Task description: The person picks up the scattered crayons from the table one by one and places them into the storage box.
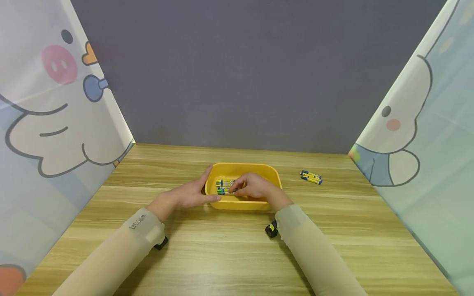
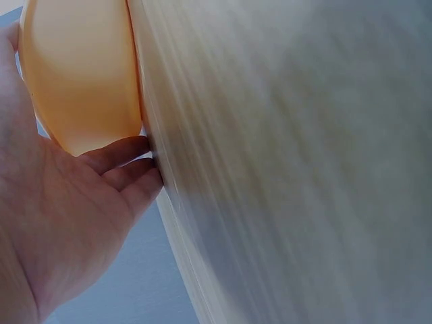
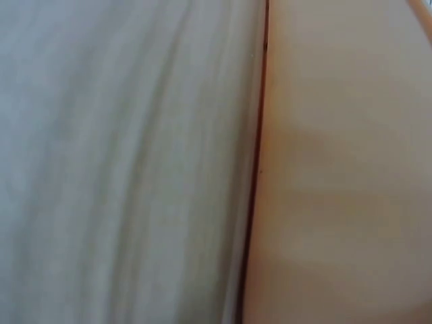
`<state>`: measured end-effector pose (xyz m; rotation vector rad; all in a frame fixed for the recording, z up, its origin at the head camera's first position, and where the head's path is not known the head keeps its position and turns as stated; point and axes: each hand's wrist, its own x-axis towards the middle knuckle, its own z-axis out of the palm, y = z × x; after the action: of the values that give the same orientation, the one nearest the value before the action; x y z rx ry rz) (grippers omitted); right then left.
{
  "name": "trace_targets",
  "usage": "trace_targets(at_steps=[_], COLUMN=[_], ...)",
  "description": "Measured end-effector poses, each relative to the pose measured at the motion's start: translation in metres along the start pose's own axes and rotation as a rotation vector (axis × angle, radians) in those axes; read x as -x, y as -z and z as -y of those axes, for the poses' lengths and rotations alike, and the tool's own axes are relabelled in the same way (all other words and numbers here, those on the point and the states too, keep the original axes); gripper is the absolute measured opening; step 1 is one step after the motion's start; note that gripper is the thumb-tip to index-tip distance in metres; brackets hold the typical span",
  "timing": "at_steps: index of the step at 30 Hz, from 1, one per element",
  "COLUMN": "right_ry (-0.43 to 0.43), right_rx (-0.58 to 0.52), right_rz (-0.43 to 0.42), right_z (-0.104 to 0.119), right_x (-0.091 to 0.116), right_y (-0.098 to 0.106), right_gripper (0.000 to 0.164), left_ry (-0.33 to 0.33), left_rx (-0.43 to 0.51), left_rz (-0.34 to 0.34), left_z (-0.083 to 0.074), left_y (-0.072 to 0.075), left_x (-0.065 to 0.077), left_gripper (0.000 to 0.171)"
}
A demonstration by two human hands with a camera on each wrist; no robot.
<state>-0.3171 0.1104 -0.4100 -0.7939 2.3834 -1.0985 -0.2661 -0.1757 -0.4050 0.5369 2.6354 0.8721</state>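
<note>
A yellow plastic bin (image 1: 244, 205) sits on the wooden table with several crayons (image 1: 225, 183) lying side by side at its left end. Their wrappers are yellow and blue, some with green. My left hand (image 1: 189, 194) spans the bin's left end, thumb at the near rim and index finger toward the far corner; the left wrist view has its other fingers (image 2: 138, 192) extended low by the bin wall (image 2: 88, 74). Reaching over the near right rim, my right hand (image 1: 253, 186) pinches a crayon among the row, largely hidden by the fingers. The right wrist view holds only the bin's outer wall (image 3: 337, 169) and tabletop.
A small group of yellow-and-blue crayons (image 1: 311, 177) lies on the table (image 1: 214, 255) right of the bin. A dark grey panel (image 1: 237, 74) stands behind the table. Cartoon-printed curtains (image 1: 55, 123) hang along both sides.
</note>
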Motion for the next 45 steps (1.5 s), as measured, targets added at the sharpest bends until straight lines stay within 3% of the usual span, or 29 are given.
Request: trace_targets(at_steps=[11,16,23,26,32,36,41,45], right_ry=[-0.003,0.006,0.098,0.085,-0.062,-0.124,-0.186,-0.218], right_rx=[0.015,0.011,0.047,0.033,0.033,0.056,0.121,0.149], right_rz=[-0.031,-0.083,-0.224,-0.268,-0.333,-0.354,-0.367,-0.382], right_z=[0.003,0.009,0.011,0.004,-0.036,-0.069,-0.104,-0.119], right_x=[0.001,0.005,0.026,0.043,0.082,0.11,0.138,0.151], right_y=[-0.001,0.002,0.031,0.053,0.103,0.126,0.144,0.151], right_gripper=[0.018,0.023,0.031,0.033,0.037,0.042,0.04,0.04], left_ry=[0.004,-0.005,-0.031,-0.029,-0.029,-0.025,-0.04,-0.051], left_rx=[0.0,-0.009,-0.006,0.003,0.018,0.021,0.018,0.015], left_rz=[-0.002,-0.007,-0.008,-0.012,-0.01,-0.006,-0.008,-0.009], left_z=[-0.001,-0.001,0.002,0.003,0.003,0.004,0.004,0.003], left_y=[0.001,0.0,-0.001,-0.002,-0.002,-0.001,-0.001,0.0], left_x=[0.0,0.001,-0.001,-0.001,0.001,0.001,0.0,-0.001], left_gripper=[0.128,0.128,0.128,0.128,0.129,0.129,0.128,0.128])
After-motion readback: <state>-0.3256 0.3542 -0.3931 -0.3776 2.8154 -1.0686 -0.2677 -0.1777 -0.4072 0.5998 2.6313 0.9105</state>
